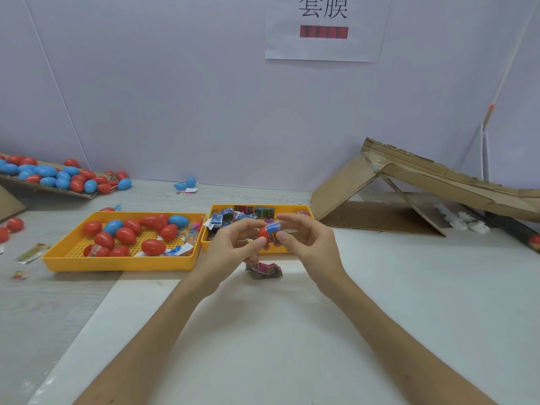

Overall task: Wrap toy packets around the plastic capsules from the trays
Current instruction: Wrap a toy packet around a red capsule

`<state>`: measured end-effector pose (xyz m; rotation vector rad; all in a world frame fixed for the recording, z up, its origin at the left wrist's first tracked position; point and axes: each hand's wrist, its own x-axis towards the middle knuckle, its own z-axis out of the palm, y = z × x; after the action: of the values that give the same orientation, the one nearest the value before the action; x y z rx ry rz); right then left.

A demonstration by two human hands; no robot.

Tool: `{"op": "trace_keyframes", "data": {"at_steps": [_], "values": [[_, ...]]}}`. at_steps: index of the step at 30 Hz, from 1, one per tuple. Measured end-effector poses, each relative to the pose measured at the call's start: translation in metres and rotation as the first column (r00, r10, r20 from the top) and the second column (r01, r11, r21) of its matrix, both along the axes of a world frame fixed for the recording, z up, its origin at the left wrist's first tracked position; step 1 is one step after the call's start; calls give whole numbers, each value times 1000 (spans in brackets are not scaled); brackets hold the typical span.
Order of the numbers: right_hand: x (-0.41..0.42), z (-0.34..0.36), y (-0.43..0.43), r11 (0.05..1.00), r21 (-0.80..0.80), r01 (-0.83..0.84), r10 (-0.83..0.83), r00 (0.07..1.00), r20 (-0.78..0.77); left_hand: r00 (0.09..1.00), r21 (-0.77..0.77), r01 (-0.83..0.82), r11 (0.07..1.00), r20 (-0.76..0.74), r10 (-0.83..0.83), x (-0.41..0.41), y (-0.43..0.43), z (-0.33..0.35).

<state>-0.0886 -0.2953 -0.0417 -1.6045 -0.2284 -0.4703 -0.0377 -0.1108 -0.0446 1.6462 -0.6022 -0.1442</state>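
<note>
Red capsule (264,232) held up between both hands, just above the bench (380,287). Left hand (230,244) pinches its bare end between thumb and fingertips. Blue printed packet (274,230) sits as a sleeve round the capsule's other end. Right hand (306,238) pinches that sleeve, thumb and fingers curled on it.

2 yellow trays lie side by side just beyond the hands:
- Capsule tray (117,263), beyond and left of the left hand, holds red and blue capsules plus a few clear bagged toys.
- Packet tray (260,206), directly behind both hands, holds folded packets. Its near edge is partly hidden by the fingers.

1 pink packet (266,270) lies on the bench directly beneath the hands, nearer the body. Far left of the left hand, cardboard sheet (52,188) carries a heap of red and blue capsules. Right of the right hand, well apart, stands a folded cardboard ramp (409,182). Paper sign (321,45) is on the wall above.
</note>
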Motion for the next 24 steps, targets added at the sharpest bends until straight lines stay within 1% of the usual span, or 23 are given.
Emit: {"op": "trace_keyframes", "data": {"at_steps": [6,14,18,21,24], "values": [[0,1,-2,996,-40,83,-82,996,29,1000,18,-19,1000,5,19,0,-1,0],[-1,0,1,998,-54,38,-38,999,-12,1000,7,-20,1000,0,20,-2,-1,2],[-1,1,1,1000,-16,15,-15,1000,1,1000,-2,-24,1000,0,24,-2,-1,2],[0,0,1,1000,14,26,-27,999,28,1000,-8,-21,1000,-1,21,-3,-1,2],[1,1,0,996,80,29,-30,999,15,1000,-12,-25,1000,-1,25,-3,-1,2]]}}
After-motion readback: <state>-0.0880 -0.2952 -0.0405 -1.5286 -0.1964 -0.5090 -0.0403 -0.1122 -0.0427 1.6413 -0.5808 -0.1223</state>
